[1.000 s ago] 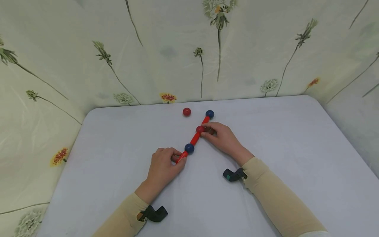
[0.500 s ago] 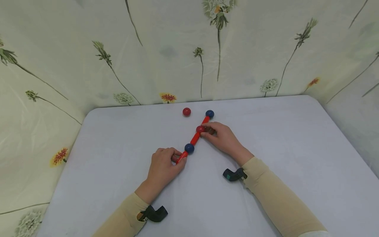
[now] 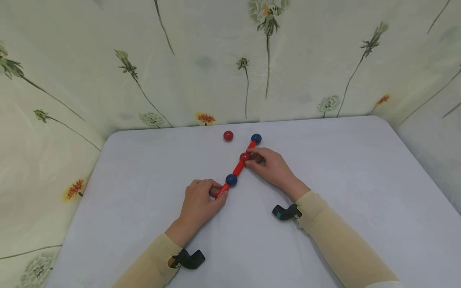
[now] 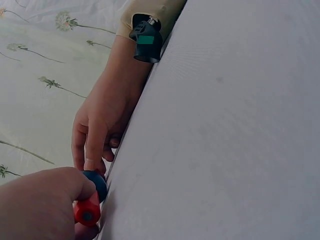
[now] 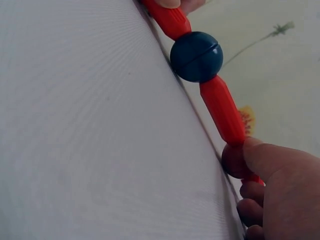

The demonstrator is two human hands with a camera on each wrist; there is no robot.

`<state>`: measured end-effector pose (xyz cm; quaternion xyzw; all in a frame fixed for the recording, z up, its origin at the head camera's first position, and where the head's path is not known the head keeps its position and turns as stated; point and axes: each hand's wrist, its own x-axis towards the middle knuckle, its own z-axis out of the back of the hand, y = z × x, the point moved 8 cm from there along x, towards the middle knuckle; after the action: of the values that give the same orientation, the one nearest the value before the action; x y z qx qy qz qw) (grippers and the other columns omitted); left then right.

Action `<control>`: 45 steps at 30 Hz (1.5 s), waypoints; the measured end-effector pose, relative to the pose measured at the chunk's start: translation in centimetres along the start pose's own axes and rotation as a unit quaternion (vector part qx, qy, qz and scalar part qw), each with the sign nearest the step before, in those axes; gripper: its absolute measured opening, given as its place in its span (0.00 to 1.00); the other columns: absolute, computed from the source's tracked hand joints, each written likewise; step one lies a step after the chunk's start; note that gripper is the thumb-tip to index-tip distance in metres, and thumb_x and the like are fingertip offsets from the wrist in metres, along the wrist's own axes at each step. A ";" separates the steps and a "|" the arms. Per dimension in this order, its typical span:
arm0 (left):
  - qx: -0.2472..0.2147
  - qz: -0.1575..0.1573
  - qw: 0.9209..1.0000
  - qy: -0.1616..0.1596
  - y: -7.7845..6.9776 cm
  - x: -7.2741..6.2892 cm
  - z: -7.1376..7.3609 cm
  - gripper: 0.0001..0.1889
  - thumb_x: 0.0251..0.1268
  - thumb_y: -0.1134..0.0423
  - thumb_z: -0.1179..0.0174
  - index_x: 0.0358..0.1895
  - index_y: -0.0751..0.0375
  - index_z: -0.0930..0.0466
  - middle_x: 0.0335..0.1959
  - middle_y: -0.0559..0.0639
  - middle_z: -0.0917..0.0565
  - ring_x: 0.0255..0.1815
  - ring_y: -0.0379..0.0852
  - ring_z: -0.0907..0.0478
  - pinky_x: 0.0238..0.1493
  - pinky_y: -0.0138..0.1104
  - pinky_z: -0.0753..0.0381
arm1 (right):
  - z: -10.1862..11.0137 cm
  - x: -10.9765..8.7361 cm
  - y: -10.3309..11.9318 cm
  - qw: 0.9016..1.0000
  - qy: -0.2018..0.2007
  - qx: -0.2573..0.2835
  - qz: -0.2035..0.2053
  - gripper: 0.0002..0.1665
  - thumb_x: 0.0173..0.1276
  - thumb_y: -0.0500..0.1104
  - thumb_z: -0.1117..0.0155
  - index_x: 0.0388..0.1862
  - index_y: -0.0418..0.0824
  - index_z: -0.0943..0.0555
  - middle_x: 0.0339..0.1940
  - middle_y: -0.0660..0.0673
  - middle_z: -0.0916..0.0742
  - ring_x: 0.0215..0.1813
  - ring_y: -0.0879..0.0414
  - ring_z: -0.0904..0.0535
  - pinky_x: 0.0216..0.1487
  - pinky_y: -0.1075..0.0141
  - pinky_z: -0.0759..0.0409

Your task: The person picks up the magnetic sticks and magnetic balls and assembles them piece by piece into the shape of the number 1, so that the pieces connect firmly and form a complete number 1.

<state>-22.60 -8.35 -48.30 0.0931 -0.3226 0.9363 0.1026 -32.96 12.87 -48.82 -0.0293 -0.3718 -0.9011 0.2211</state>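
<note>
A chain of red rods and balls runs slantwise over the white table in the head view. From its far end come a blue ball [image 3: 256,138], a red rod, a red ball [image 3: 244,157], a second red rod [image 3: 238,168], another blue ball [image 3: 231,180] and a near red rod [image 3: 222,191]. My left hand [image 3: 201,206] pinches that near rod between thumb and fingers; the rod's flat end faces out in the left wrist view. My right hand [image 3: 269,167] pinches the red ball in the chain, and its thumb [image 5: 257,152] covers part of it in the right wrist view.
A loose red ball [image 3: 228,136] lies near the table's back edge, left of the chain's far end. Behind the white table [image 3: 324,160] hangs a flower-printed cloth [image 3: 216,80]. Dark wrist devices, such as the one [image 3: 192,259] on the left sleeve, stick out over the table.
Both hands keep their grip on the chain. The whole head view has shifted very slightly; the chain and loose ball stay put on the table.
</note>
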 end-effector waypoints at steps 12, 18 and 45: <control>-0.008 0.000 1.000 -0.001 0.2 -0.1 -0.5 0.11 0.60 0.50 0.32 0.38 0.52 0.15 0.23 0.35 0.24 0.39 0.43 0.29 0.38 0.38 0.32 | 0.0 -1.2 0.6 0.999 -0.017 0.016 0.030 0.22 0.68 0.58 0.34 0.58 0.52 0.18 0.40 0.57 0.18 0.39 0.62 0.24 0.41 0.63 0.22; 0.000 -0.003 1.000 0.001 0.2 -0.1 -0.6 0.12 0.60 0.49 0.32 0.39 0.52 0.16 0.24 0.36 0.23 0.40 0.43 0.29 0.38 0.38 0.31 | -0.8 -2.1 1.8 0.998 -0.001 0.030 0.059 0.21 0.68 0.55 0.34 0.58 0.53 0.18 0.39 0.59 0.19 0.38 0.62 0.24 0.39 0.65 0.22; 0.011 -0.031 0.999 -0.015 0.1 -0.1 0.0 0.11 0.61 0.50 0.33 0.39 0.53 0.15 0.25 0.37 0.22 0.38 0.43 0.29 0.38 0.39 0.31 | -3.5 -3.4 5.6 0.993 0.055 -0.011 0.102 0.24 0.65 0.52 0.28 0.60 0.56 0.18 0.46 0.60 0.19 0.43 0.65 0.25 0.45 0.67 0.22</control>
<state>-22.51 -8.45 -48.36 0.1181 -0.3103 0.9349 0.1257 -27.16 8.23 -48.38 -0.0195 -0.3438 -0.8784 0.3314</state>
